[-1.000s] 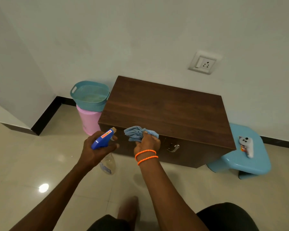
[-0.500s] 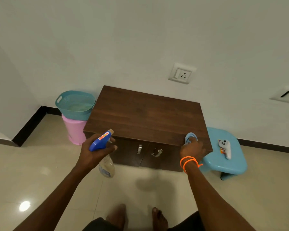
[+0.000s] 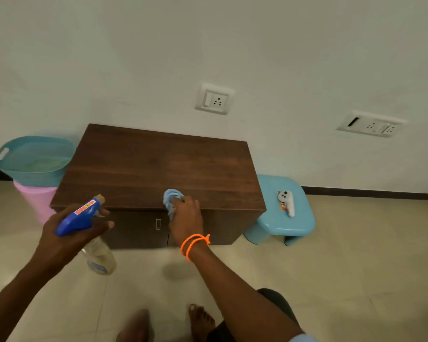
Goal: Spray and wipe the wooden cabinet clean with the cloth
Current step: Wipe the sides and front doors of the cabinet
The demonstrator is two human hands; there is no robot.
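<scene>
The wooden cabinet stands on the tiled floor with its back against the white wall, its dark brown top bare apart from what sits at the front edge. There, near the middle of that edge, the light blue cloth is bunched on the top and folds down over the lip onto the cabinet front, just above the seam between the two doors. The right hand is clamped on the cloth, fingers curled over it and pressing it to the edge; two orange bands circle that wrist. A small metal handle shows on the left door, just beside this hand. The left hand is closed around the spray bottle, gripping its blue trigger head in the air in front of the cabinet's left front corner, nozzle pointing toward the cabinet, the clear body hanging below the palm. The two hands are apart. To the cabinet's left a teal basket rests on a pink bin. To its right, a light blue plastic stool carries a small white object. Two switch plates are set in the wall above. Bare feet show at the bottom.
</scene>
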